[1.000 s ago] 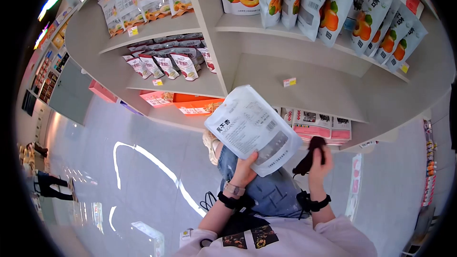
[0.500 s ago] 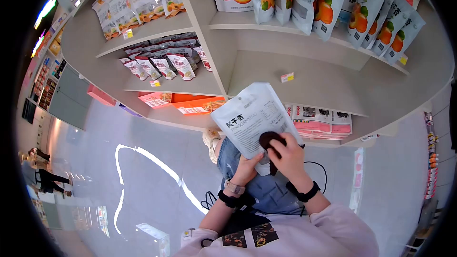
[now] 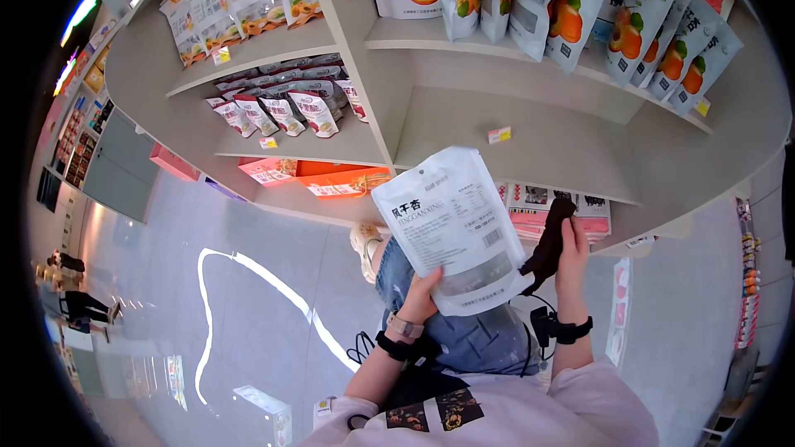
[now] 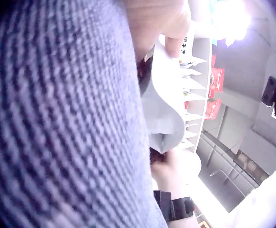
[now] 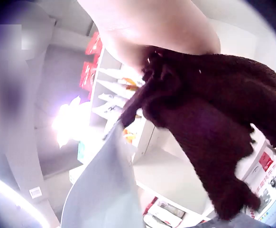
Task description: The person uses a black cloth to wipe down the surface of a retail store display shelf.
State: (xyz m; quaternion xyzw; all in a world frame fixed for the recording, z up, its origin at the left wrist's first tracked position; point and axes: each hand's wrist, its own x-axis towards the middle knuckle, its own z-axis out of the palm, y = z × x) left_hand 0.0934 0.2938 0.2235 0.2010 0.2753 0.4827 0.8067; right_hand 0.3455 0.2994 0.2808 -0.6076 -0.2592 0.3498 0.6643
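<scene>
My left hand [image 3: 421, 298] grips the lower left edge of a white pouch [image 3: 447, 223], thumb on its printed face. The pouch has dark lettering, a barcode and a see-through window low down; it tilts above my knee. My right hand [image 3: 571, 255] holds a dark brown cloth [image 3: 546, 242], which hangs beside the pouch's lower right edge. In the right wrist view the bunched cloth [image 5: 209, 104] drapes below the hand, one end at the pouch's edge [image 5: 105, 180]. The left wrist view shows the pouch [image 4: 164, 107] bowed, its far side hidden.
Ahead is a curved shelf unit [image 3: 385, 128]. Pouches with apricot pictures [image 3: 567, 16] line the upper right shelf, and small red-and-white packets [image 3: 313, 113] sit at left. A price tag [image 3: 499, 135] lies on the middle shelf. Orange boxes [image 3: 344, 181] rest below.
The right hand came in over the pouch with the cloth against its face, then drew back right to beside its edge. The left hand kept its hold on the pouch.
</scene>
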